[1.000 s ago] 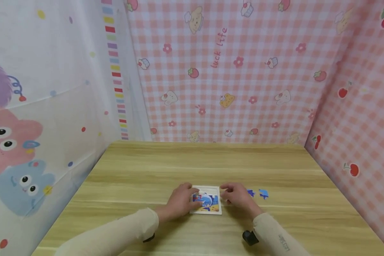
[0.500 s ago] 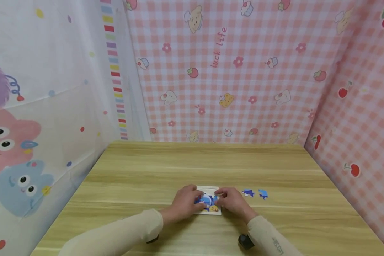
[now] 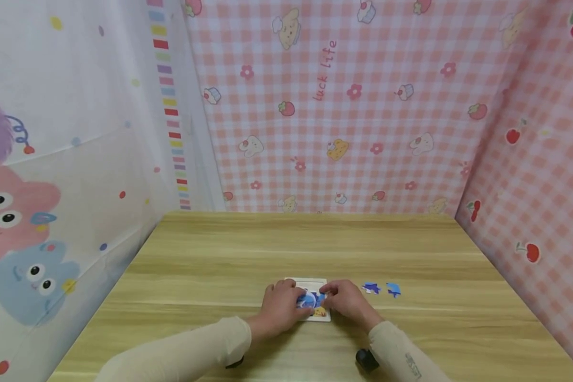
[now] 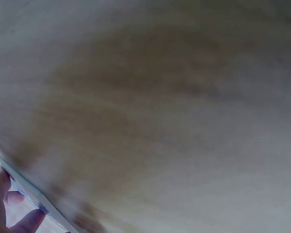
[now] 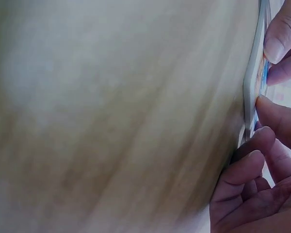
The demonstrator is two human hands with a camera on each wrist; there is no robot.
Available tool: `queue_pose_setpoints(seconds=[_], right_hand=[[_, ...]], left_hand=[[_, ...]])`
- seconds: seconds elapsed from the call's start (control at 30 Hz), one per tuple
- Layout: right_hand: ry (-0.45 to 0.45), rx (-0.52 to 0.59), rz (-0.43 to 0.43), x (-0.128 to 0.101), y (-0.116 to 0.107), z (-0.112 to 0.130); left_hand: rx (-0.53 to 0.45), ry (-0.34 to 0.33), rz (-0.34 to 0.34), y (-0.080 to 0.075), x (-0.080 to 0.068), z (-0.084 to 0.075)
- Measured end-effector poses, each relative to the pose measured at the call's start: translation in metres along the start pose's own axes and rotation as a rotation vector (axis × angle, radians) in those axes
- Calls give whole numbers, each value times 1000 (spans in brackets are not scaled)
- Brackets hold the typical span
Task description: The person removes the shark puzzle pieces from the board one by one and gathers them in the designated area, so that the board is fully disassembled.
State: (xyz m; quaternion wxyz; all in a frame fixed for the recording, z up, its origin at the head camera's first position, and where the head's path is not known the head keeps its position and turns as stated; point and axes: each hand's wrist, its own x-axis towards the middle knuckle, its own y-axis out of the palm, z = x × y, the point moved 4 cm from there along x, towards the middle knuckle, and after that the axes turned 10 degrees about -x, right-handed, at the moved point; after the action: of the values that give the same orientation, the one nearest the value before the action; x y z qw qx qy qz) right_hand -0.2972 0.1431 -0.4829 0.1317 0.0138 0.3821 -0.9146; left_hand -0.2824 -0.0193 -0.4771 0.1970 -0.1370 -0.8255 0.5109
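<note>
A jigsaw puzzle in a white tray (image 3: pixel 307 281) lies on the wooden table, its picture blue with some yellow at the bottom. My left hand (image 3: pixel 278 309) reaches over its left side, thumb and fingertips resting on the picture. At the right edge, my right hand (image 3: pixel 350 301) has its thumb on the puzzle and its curled fingers against the tray's side. The right wrist view shows this thumb (image 5: pixel 271 109) close beside the left hand's thumb (image 5: pixel 281 36). Fingers hide much of the picture. In the left wrist view only the tray's edge (image 4: pixel 36 195) and some fingertips appear.
Two loose blue puzzle pieces lie right of the right hand: a darker one (image 3: pixel 371 288) and a lighter one (image 3: pixel 393 289). The wooden table (image 3: pixel 267 239) meets a pink checked cloth (image 3: pixel 387 122) behind and a white printed cloth (image 3: pixel 100 201) on the left.
My right hand has moved left onto the puzzle's right edge from just beside it. My left hand has shifted slightly right over the picture. The loose pieces stay where they were.
</note>
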Motion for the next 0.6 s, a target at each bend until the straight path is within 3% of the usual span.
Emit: queue_pose_setpoints(seconds=[0.2, 0.6], right_hand=[[46, 47, 20, 0, -3, 1], [6, 11, 43, 2, -2, 5]], left_hand=[[-6, -7, 3, 0, 0, -2], [-11, -13, -1, 1, 0, 2]])
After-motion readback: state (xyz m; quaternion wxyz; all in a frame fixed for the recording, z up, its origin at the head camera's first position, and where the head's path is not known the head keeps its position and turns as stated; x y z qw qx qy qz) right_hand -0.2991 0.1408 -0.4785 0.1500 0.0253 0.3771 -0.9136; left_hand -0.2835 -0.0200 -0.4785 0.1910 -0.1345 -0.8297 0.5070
